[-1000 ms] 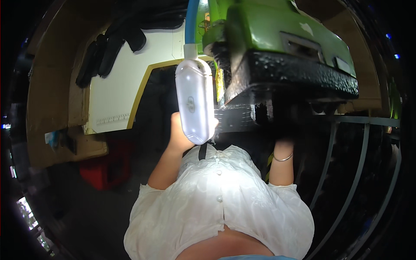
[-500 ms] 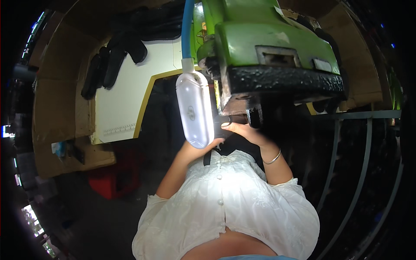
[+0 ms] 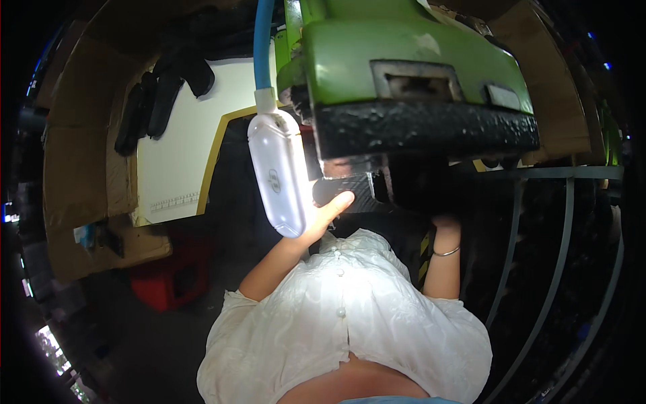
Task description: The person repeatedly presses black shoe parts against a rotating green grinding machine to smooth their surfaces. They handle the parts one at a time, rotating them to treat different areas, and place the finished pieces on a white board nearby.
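Note:
Under the head of a green and black machine (image 3: 417, 67), which looks like an industrial sewing machine, is a dark flat piece with a ribbed surface (image 3: 363, 190). My left hand (image 3: 323, 219) grips its near left edge, thumb on top. The other fingers are hidden beneath it and behind a lit white oval lamp (image 3: 277, 178) on a blue tube. My right hand (image 3: 446, 221), with a bangle on the wrist, reaches up beneath the machine's right side. Its fingers are lost in the shadow there, so what it touches cannot be seen.
Several black elongated pads (image 3: 165, 101) lie on the white tabletop (image 3: 178, 158) with a yellow edge, at the far left. Brown cardboard (image 3: 84, 135) walls stand around it. A red stool (image 3: 171, 276) sits below left. Grey metal bars (image 3: 568, 256) run down the right side.
My right hand has left the dark piece and moved right, under the machine's right side. My left hand stays at the piece. Lamp and machine appear shifted left in the view.

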The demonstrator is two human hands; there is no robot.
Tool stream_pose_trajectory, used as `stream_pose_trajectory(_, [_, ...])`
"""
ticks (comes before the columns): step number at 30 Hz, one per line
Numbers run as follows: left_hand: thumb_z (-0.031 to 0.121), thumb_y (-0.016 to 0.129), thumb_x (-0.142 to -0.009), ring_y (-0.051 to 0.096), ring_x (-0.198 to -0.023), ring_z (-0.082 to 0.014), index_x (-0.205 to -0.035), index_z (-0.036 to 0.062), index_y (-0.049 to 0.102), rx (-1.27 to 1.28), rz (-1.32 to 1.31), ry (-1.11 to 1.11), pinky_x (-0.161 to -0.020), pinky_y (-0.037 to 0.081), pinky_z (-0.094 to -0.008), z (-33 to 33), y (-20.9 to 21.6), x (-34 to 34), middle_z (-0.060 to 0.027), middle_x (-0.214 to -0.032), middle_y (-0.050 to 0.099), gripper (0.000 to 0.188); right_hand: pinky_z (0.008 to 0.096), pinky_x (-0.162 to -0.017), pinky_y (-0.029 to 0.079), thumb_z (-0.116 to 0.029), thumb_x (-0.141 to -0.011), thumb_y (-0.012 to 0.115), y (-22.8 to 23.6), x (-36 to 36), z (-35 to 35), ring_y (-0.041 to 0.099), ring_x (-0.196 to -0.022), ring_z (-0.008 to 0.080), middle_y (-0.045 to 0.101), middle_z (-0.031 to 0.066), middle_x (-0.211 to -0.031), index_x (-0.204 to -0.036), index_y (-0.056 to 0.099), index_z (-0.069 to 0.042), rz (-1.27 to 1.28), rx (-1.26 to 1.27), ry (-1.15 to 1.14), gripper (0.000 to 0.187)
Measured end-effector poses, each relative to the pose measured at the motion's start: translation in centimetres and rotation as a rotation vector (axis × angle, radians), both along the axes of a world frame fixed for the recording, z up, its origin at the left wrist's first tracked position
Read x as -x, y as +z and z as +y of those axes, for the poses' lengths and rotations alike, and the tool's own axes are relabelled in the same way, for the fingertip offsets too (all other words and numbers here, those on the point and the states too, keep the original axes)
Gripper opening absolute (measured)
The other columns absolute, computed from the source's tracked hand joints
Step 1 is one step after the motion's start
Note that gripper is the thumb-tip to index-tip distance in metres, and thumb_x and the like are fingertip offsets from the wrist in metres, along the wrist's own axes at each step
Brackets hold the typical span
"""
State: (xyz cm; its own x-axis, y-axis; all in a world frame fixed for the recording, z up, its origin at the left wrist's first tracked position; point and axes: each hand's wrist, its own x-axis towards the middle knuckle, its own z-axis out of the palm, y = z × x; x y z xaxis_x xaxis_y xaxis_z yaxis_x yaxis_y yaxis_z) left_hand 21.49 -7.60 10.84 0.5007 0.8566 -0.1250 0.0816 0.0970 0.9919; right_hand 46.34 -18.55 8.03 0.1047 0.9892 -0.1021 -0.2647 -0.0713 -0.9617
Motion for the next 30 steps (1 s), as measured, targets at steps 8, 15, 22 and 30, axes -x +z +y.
stream_pose_trajectory(8, [0.002, 0.070, -0.070, 0.056, -0.091, -0.0153, -0.108, -0.0003, 0.056, -0.061, -0.164, 0.064, -0.084, 0.045, -0.0296, 1.7, -3.2, 4.5, -0.0054, -0.097, 0.060, 0.041, 0.0265, -0.075, 0.052, 0.010, -0.067, 0.068, 2.5, 3.1, 4.2, 0.062, -0.083, 0.0143, 0.065, 0.0114, -0.091, -0.104, 0.059, 0.007, 0.058, -0.224, -0.052, 0.038])
stream_pose_trajectory(15, [-0.003, 0.068, -0.072, 0.062, -0.082, -0.0116, -0.101, -0.0035, 0.059, -0.021, -0.188, 0.063, -0.075, 0.050, -0.0266, 2.9, -1.9, 8.1, -0.0069, -0.093, 0.065, 0.031, 0.0270, -0.078, 0.051, 0.008, -0.066, 0.073, 4.4, 7.7, 6.8, 0.061, -0.086, 0.0144, 0.061, 0.0072, -0.098, -0.107, 0.054, 0.002, -0.495, -0.400, -0.033, 0.045])
stream_pose_trajectory(22, [0.019, 0.074, -0.073, 0.061, -0.085, -0.0191, -0.110, -0.0005, 0.058, 0.080, 0.186, -0.403, -0.078, 0.048, -0.0310, 0.9, -5.5, 3.5, -0.0090, -0.096, 0.064, 0.045, 0.0265, -0.076, 0.051, 0.005, -0.064, 0.076, 5.4, 8.3, 7.8, 0.060, -0.089, 0.0130, 0.060, 0.0067, -0.102, -0.110, 0.052, 0.000, -0.468, -0.357, 0.037, 0.052])
stream_pose_trajectory(30, [0.019, 0.073, -0.073, 0.061, -0.090, -0.0241, -0.100, 0.0014, 0.062, -0.394, 0.398, -0.235, -0.081, 0.047, -0.0352, 3.2, -5.5, 0.7, -0.0135, -0.097, 0.064, 0.034, 0.0171, -0.057, 0.045, -0.002, -0.073, 0.073, 7.6, 1.1, 4.3, 0.059, -0.069, 0.0059, 0.065, 0.0046, -0.081, -0.096, 0.063, 0.001, -0.600, -0.262, -0.834, 0.026])
